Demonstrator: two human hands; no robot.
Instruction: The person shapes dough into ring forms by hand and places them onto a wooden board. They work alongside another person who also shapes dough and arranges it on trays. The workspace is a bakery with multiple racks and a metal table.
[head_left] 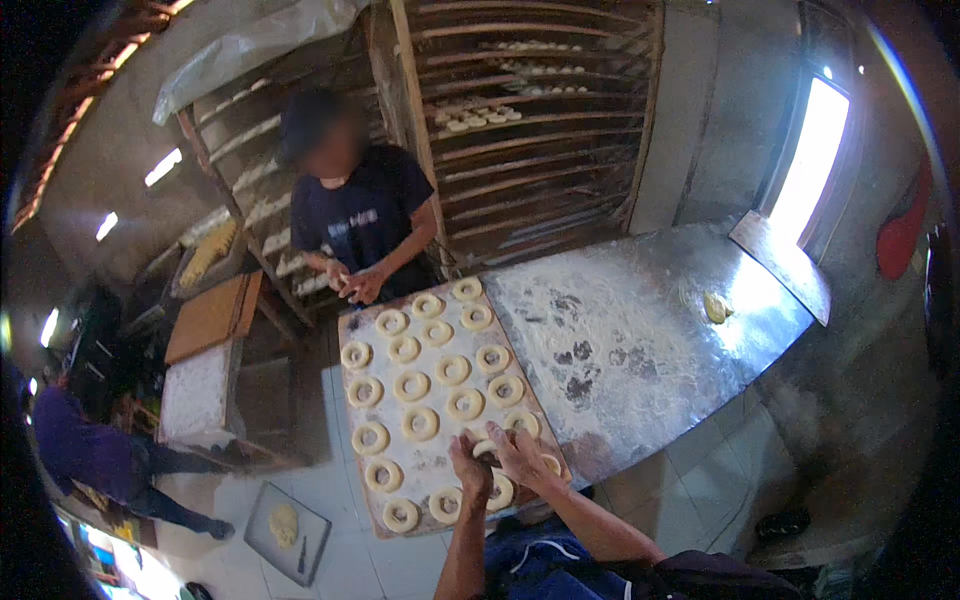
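My left hand (472, 465) and my right hand (518, 455) are closed on a pale dough ring (484, 447), held low over the board near its lower right and partly hidden by my fingers. The floured board (430, 462) carries several rows of dough rings, among them one (464, 404) just above my hands and another (445, 505) left of my left wrist.
Across the board a person (360, 205) holds both hands together. A floured metal table (650, 340) with a dough lump (716, 308) adjoins it rightward. Behind stand wooden racks (530, 150). At left are another person (85, 445) and a floor tray (258, 540) with dough.
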